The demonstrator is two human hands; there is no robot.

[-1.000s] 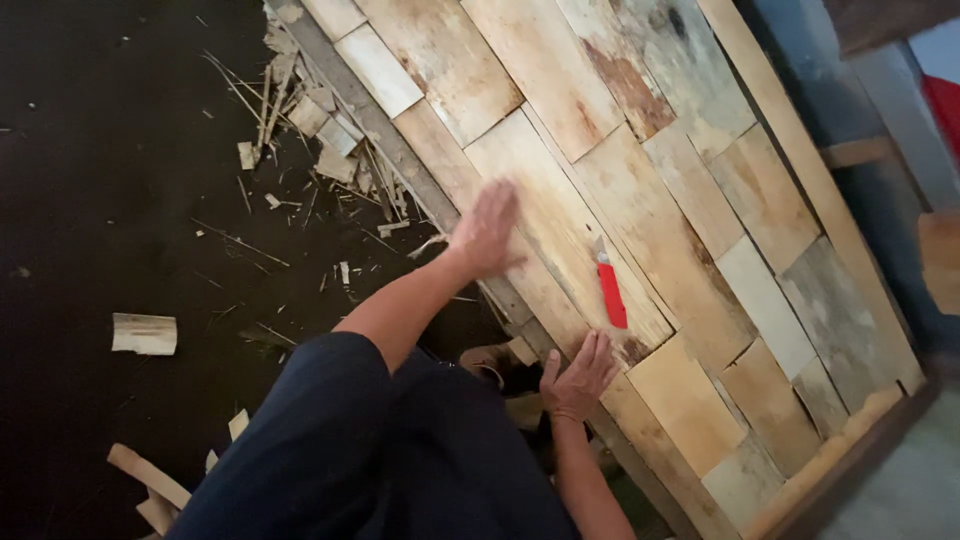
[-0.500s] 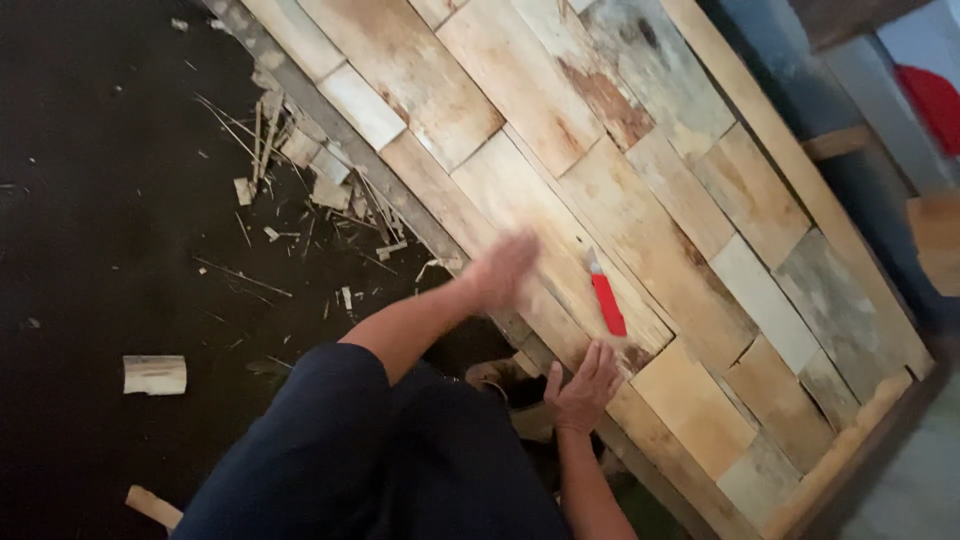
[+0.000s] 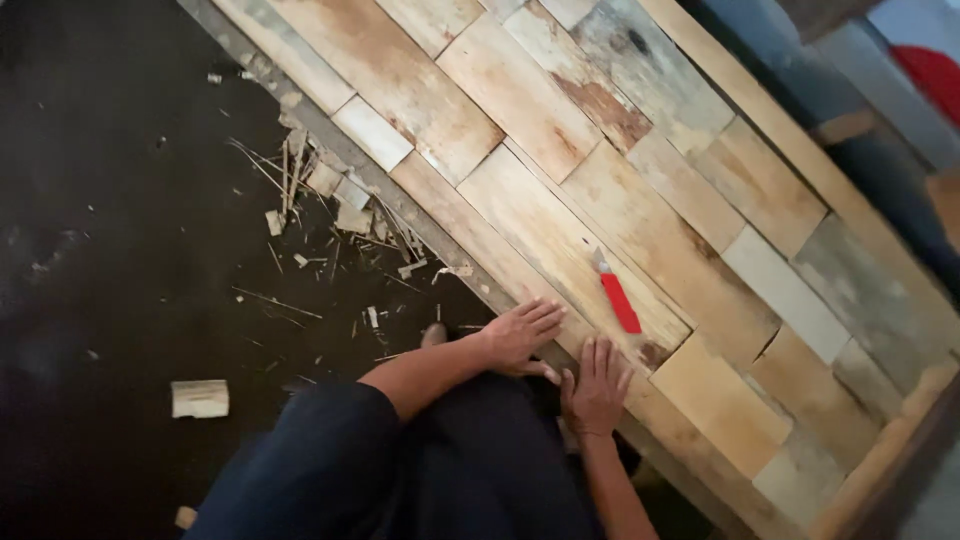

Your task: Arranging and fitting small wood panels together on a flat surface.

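I'm pressing my left hand (image 3: 520, 335) and right hand (image 3: 597, 385), fingers spread flat and holding nothing, on the plank panel's (image 3: 560, 190) lower edge, centre frame. Red utility knife (image 3: 618, 298) is lying just beyond; even pressure should be keeping boards flush.

packages: none in view | labels: none | signs: none | screens: none

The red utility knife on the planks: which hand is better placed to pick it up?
Probably the right hand: it lies flat just below the red utility knife. The left hand rests farther away, at the panel's edge.
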